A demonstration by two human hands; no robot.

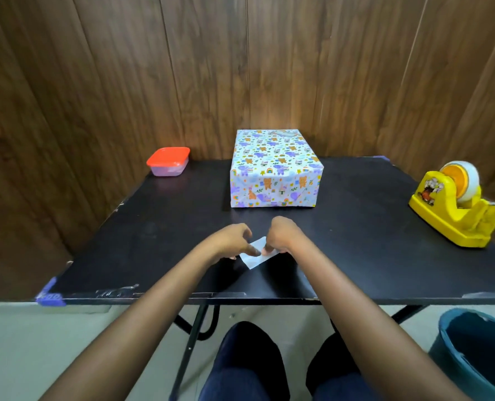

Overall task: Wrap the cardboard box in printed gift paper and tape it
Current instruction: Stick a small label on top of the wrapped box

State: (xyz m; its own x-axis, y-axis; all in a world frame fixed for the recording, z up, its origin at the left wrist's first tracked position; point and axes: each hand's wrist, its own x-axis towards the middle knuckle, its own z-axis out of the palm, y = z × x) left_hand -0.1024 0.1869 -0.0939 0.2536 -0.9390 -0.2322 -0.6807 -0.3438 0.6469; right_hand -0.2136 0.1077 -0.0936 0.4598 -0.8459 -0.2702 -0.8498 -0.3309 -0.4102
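The box (275, 169) stands at the back middle of the black table (153, 241), covered all over in white paper printed with purple and orange animals. In front of it, near the table's front edge, both hands meet over a small white scrap of paper (255, 257) lying on the tabletop. My left hand (234, 241) pinches the scrap's left end with its fingertips. My right hand (278, 237) pinches its right end, fingers curled down. Neither hand touches the box.
A yellow tape dispenser (457, 209) with a roll of clear tape sits at the table's right edge. A small plastic container with a red lid (168, 162) stands at the back left. A blue bin (480, 354) is on the floor at the right. A wood-panelled wall rises behind.
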